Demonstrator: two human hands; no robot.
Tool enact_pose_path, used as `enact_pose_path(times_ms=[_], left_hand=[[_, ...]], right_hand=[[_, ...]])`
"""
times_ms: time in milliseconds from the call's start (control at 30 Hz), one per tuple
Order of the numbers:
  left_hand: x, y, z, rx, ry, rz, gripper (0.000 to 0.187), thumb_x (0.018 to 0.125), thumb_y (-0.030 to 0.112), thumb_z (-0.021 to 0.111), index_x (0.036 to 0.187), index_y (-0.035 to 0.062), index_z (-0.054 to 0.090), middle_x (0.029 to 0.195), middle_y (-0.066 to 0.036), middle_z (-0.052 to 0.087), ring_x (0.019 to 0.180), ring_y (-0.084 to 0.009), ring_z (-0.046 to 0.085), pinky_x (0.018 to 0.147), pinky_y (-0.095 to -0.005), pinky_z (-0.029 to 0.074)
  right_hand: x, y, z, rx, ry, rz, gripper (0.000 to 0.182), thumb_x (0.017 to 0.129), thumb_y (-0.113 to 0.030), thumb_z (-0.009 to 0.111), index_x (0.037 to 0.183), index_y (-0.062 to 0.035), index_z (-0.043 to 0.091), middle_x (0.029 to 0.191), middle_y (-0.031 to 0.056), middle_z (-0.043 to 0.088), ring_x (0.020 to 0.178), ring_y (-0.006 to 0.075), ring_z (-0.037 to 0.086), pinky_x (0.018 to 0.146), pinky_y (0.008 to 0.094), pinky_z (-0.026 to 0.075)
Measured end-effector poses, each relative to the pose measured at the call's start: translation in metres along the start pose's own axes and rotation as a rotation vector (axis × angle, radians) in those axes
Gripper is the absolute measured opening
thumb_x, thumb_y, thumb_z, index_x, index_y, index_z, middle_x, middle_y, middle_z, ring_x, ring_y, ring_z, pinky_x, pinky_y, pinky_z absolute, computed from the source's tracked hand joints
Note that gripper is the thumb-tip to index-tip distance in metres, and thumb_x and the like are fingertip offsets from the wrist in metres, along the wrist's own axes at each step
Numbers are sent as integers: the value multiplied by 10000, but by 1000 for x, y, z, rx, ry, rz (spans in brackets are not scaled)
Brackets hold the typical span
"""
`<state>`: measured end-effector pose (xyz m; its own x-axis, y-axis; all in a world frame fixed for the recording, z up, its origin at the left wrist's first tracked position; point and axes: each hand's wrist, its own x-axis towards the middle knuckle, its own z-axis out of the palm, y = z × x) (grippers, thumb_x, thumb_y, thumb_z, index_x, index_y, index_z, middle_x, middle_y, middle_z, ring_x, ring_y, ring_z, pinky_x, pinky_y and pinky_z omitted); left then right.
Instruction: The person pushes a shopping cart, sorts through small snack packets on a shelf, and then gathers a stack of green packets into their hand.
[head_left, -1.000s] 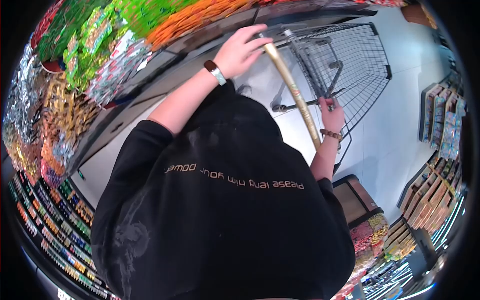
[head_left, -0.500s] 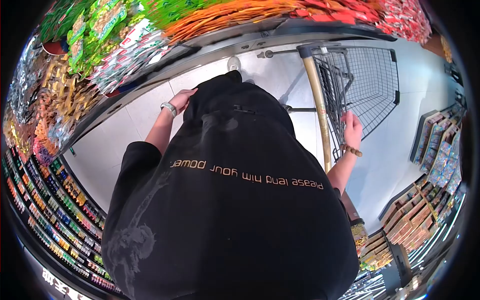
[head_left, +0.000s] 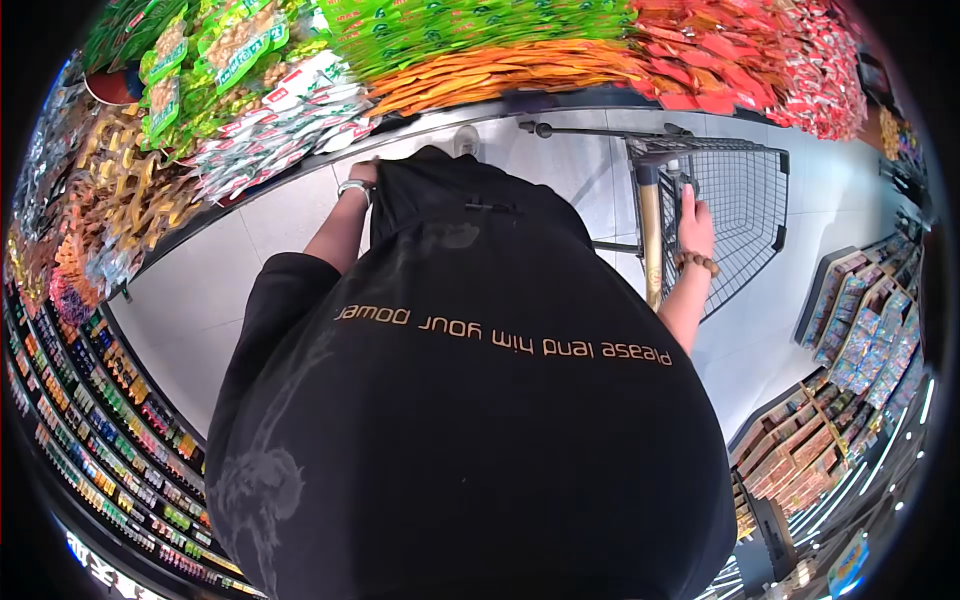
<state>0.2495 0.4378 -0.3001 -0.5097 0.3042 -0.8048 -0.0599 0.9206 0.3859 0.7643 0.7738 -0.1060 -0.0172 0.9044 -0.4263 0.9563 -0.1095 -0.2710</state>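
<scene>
My left hand [head_left: 366, 172], with a pale band at its wrist, is beside my black T-shirt [head_left: 480, 450] at the front of my body, close to the display's edge. Shirt fabric and shade hide most of its fingers. My right hand [head_left: 697, 228], wearing a beaded bracelet [head_left: 697, 263], hovers just right of the gold handle [head_left: 651, 235] of a shopping cart [head_left: 740, 200]. One finger points forward and the others curl loosely; nothing shows in that hand. Behind it in this view is the cart's wire basket.
Ahead stretches a display of packaged snacks: green bags [head_left: 480, 35], orange packs [head_left: 500, 72] and red packs [head_left: 710, 60]. Shelves of small items [head_left: 100, 440] line the left. Stocked racks [head_left: 860, 320] and wooden crates [head_left: 800, 450] stand right, beyond pale floor tiles [head_left: 740, 375].
The snack display now fills more of the view and sits nearer. My left hand has come up closer to the display's edge. My right hand has shifted slightly left, nearer the cart handle.
</scene>
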Motion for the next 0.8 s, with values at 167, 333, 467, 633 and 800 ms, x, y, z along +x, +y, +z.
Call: enact_pose_path(times_ms=[167, 333, 467, 633, 800], left_hand=[[-43, 41, -43, 378, -272, 272, 667, 1038, 540, 589, 1318, -59, 674, 1266, -226, 725, 1202, -309, 679, 1041, -385, 500], [-214, 191, -94, -11, -788, 865, 722, 1100, 532, 433, 1457, -88, 536, 1470, -259, 592, 1411, -404, 525, 1230, -442, 322], [-250, 236, -117, -1067, -1703, 1341, 684, 1110, 528, 388, 1388, -62, 595, 1250, -269, 715, 1343, -454, 577, 1210, -601, 307], [-245, 252, -135, -700, -1273, 1693, 679, 1088, 601, 405, 1114, 22, 758, 1086, -270, 757, 1311, -541, 566, 1137, -690, 357], [-265, 240, -101, 283, -408, 1206, 358, 982, 307, 685, 1157, -1, 730, 1144, -177, 726, 1154, -361, 671, 1028, -445, 497]], right_hand=[[-1, -9, 25, -105, 179, 127, 833, 962, -761, 501, 1151, 23, 710, 1073, 275, 743, 1063, 472, 695, 901, 514, 536], [9, -4, 30, -70, 225, 210, 754, 930, -738, 586, 1006, -1, 727, 958, 245, 752, 948, 439, 718, 856, 499, 554], [11, -2, 34, -108, 252, 196, 696, 923, -698, 624, 979, -10, 712, 931, 231, 749, 921, 441, 713, 824, 507, 551], [9, -4, 37, -133, 265, 208, 654, 926, -667, 633, 988, -20, 708, 947, 230, 751, 926, 447, 711, 828, 512, 549], [12, -10, 37, -149, 246, 195, 628, 929, -648, 637, 971, -24, 700, 954, 230, 752, 935, 458, 706, 835, 526, 544]])
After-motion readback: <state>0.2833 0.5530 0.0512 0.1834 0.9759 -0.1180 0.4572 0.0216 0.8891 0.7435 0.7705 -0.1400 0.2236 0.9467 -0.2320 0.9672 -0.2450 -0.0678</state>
